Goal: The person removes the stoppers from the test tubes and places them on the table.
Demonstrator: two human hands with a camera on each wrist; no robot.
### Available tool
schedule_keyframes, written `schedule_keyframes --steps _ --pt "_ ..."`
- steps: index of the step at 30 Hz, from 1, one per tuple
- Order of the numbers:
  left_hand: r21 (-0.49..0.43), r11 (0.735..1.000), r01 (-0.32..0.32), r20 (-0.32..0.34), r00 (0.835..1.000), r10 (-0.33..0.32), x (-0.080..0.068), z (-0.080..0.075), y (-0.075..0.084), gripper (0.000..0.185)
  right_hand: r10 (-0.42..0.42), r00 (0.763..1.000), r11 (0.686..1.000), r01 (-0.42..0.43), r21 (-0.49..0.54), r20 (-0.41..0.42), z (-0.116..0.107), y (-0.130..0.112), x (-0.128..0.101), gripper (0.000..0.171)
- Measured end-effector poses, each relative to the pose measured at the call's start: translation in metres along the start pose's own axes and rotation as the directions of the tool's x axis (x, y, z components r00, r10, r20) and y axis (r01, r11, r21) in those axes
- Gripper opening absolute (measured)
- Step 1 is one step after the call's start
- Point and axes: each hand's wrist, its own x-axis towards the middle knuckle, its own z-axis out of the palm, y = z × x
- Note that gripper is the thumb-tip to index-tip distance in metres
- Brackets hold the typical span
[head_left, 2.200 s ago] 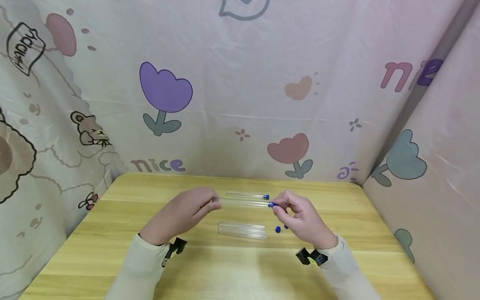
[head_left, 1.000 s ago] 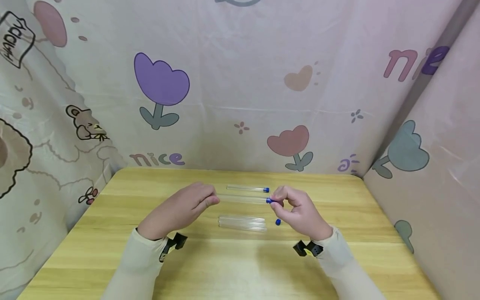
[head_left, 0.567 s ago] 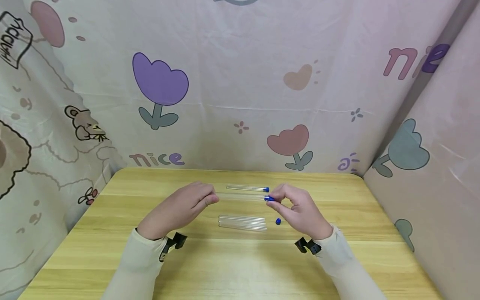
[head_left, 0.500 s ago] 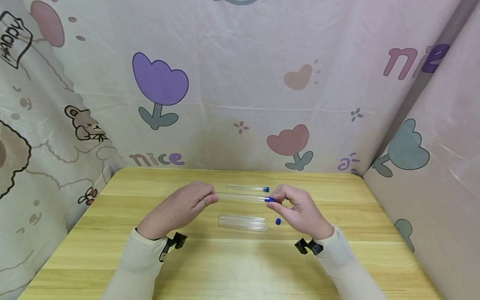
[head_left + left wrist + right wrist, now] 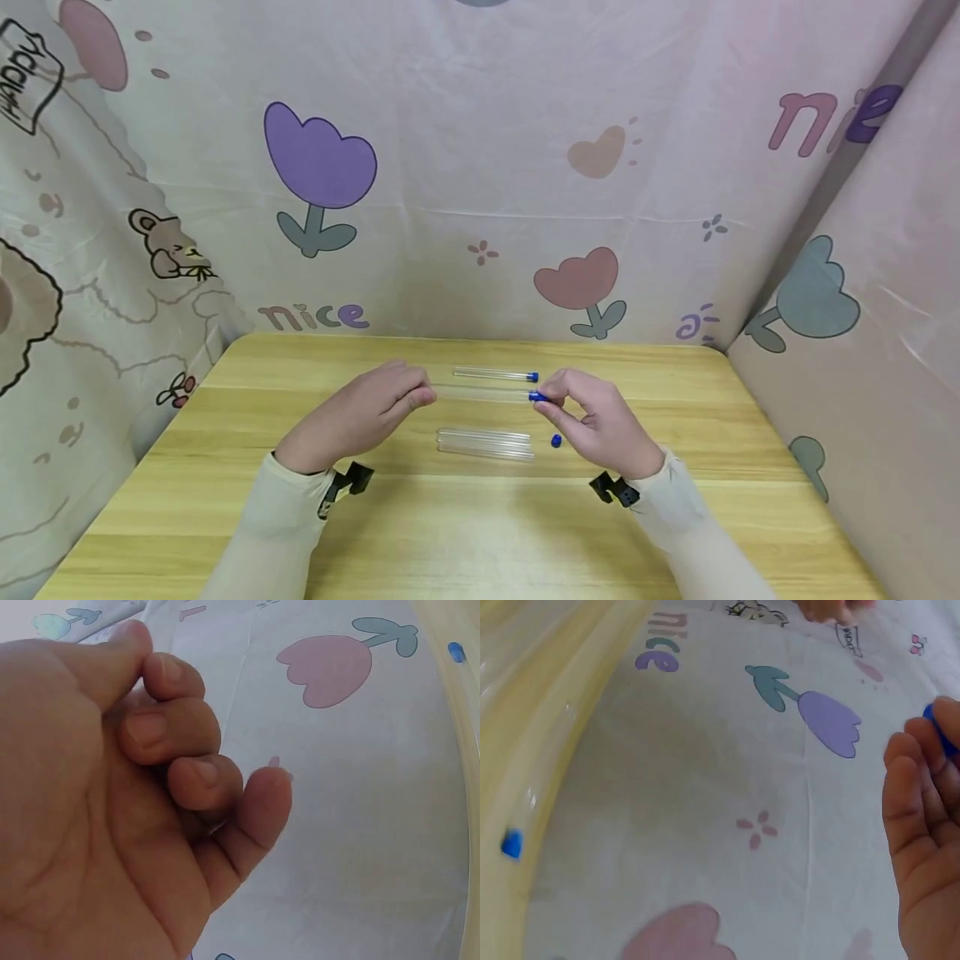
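Note:
My left hand (image 5: 363,414) pinches the left end of a clear test tube (image 5: 480,392), held level above the table. At its right end sits a blue cap (image 5: 537,397), which my right hand (image 5: 603,421) grips between thumb and forefinger. The left wrist view shows my left fingers (image 5: 169,739) curled, with the tube itself hidden there. In the right wrist view, part of the blue cap (image 5: 939,733) shows between my fingers. Just behind lies another test tube (image 5: 491,373) with a blue cap on. Nearer me is a row of several uncapped tubes (image 5: 483,444).
One loose blue cap (image 5: 556,441) lies right of the uncapped tubes, close to my right hand. The wooden table (image 5: 465,533) ends at a patterned cloth (image 5: 450,167) at the back, with cloth at both sides too.
My right thumb and forefinger have shifted slightly left, toward the tube, on the cap. The left hand keeps its grip. The head view has tilted down a little.

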Motion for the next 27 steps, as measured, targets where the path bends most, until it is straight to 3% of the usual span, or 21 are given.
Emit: schedule_keyframes --steps 2,5,11,14,21,27 --pt "0.001 1.0 -0.01 -0.021 1.0 0.01 0.001 0.0 0.0 0.024 0.031 0.999 0.999 -0.03 0.016 -0.027 0.002 -0.001 0.0 0.022" --pt "0.02 0.999 -0.045 -0.084 0.995 0.046 0.002 -0.001 0.001 0.015 0.12 0.991 0.986 -0.112 0.121 -0.058 0.004 -0.005 0.0 0.008" --pt "0.104 0.988 -0.117 -0.191 0.972 0.135 0.002 -0.002 0.002 0.009 0.321 0.947 0.914 -0.31 0.263 0.002 0.004 -0.009 0.001 0.006" --pt "0.155 0.977 -0.146 -0.238 0.954 0.18 0.004 0.0 0.001 0.007 0.373 0.927 0.896 -0.366 0.251 0.019 0.002 -0.008 0.001 0.012" --pt "0.229 0.947 -0.224 -0.361 0.885 0.296 0.006 0.001 0.0 0.022 0.435 0.9 0.879 -0.43 0.207 0.023 0.0 -0.01 0.003 0.023" --pt "0.246 0.935 -0.256 -0.361 0.871 0.333 0.008 0.005 0.002 0.024 0.453 0.891 0.889 -0.45 0.088 -0.017 0.003 -0.011 0.004 0.018"
